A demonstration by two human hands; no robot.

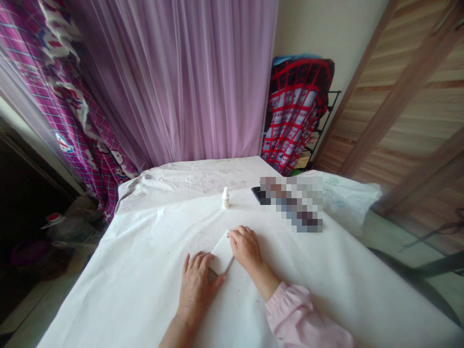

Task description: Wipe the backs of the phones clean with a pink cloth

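A small white piece of paper (222,254), roughly rectangular, lies slantwise on the white-covered table between my hands. My left hand (196,280) holds its lower left end, the fingers along one edge and the thumb at the near corner. At the far right corner, my right hand (246,247) grips the paper with its fingertips bent over the edge. Parts of the paper are covered by the fingers. Beyond it, a small white dropper bottle (225,198) stands upright with its cap on.
A dark flat object (258,195) lies at the right, mostly hidden by pixelation. A white plastic bag (348,198) hangs at the table's right edge. Purple curtains (188,82) hang behind the table (145,290). A red checked cloth (297,106) covers a rack.
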